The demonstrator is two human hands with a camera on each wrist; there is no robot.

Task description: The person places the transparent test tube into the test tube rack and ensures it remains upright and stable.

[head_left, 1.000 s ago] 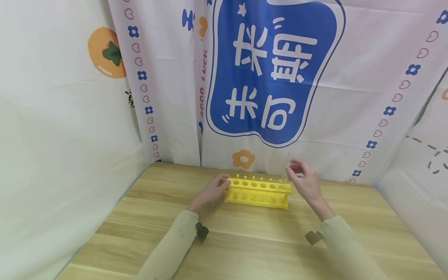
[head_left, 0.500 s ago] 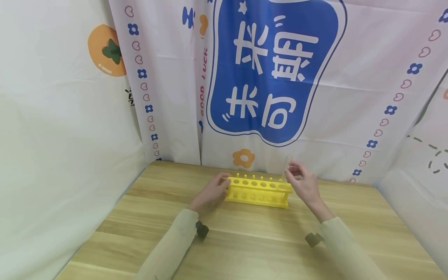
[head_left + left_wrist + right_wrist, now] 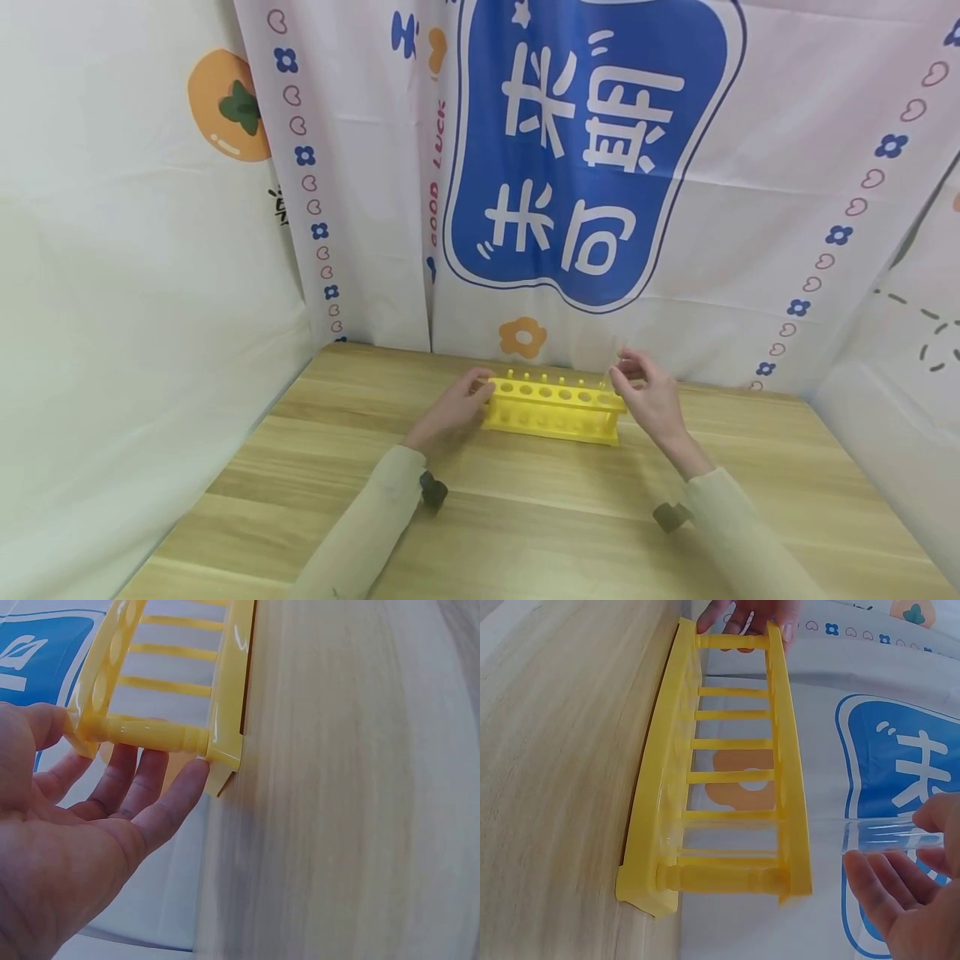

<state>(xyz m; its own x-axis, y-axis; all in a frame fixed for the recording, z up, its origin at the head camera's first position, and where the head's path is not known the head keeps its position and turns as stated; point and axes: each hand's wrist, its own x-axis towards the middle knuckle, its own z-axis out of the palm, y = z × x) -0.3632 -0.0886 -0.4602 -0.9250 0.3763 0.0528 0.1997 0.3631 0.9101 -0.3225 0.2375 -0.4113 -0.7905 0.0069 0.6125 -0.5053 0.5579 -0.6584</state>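
A yellow test tube rack (image 3: 555,402) stands on the wooden table, with a row of round holes in its top plate and pegs along the back. My left hand (image 3: 453,410) holds its left end: in the left wrist view the thumb lies at the top plate and the fingers (image 3: 174,799) reach round the end post. At the other end, my right hand (image 3: 654,400) pinches a clear glass test tube (image 3: 881,834) near its upper part. The tube passes down through the end hole, its lower length showing inside the rack in the right wrist view.
The wooden table (image 3: 525,517) runs back to a printed cloth curtain (image 3: 382,250) hanging close behind the rack. Plain white cloth (image 3: 150,333) hangs along the left side. Dark wrist cameras (image 3: 433,493) sit on both sleeves.
My right hand has come down slightly with the test tube, which sits lower in the end hole of the rack. My left hand keeps its hold on the rack.
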